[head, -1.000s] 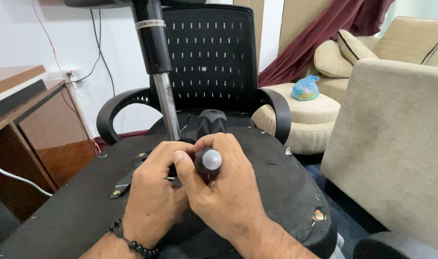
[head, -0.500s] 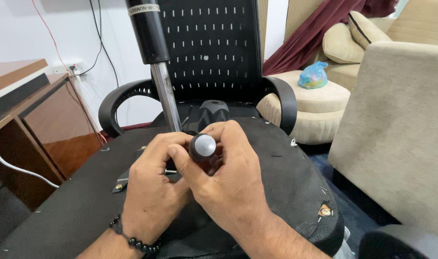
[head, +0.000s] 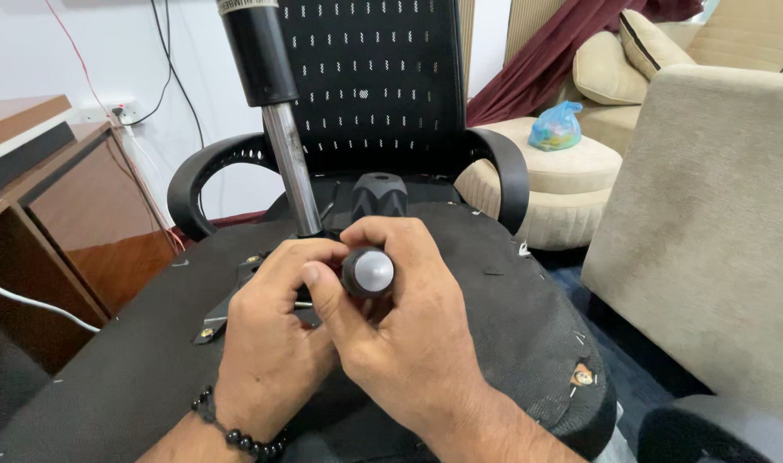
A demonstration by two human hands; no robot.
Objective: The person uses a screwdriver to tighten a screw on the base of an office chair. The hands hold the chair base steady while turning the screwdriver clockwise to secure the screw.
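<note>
Landmark: the overturned office chair's seat underside (head: 511, 309), black fabric facing up, fills the middle of the view.
Desk: a brown wooden desk (head: 74, 214) stands left of the seat, with a white cable crossing its lower front.
Gas cylinder: the gas lift cylinder (head: 276, 111), black above and bare metal below, rises from the metal plate (head: 233, 300) bolted to the seat, just left of the seat's centre.
Left hand: the left hand (head: 271, 351) rests on the seat below the cylinder's foot, fingers curled narrow and pressed against the tool's shaft; a black bead bracelet (head: 237, 433) circles the wrist.
Tool: the screwdriver handle (head: 368, 272), black with a grey round cap facing the camera, sits over the seat's centre, between both hands.
Right hand: the right hand (head: 400, 326) wraps tight around the handle, thumb along its left side.
Backrest: the black mesh backrest (head: 374, 77) stands behind the seat, 2 curved armrests flanking it.
Sofa: beige sofa pieces (head: 708, 223) sit right of the seat; a blue plastic bag (head: 556, 126) lies on a round cushion.
</note>
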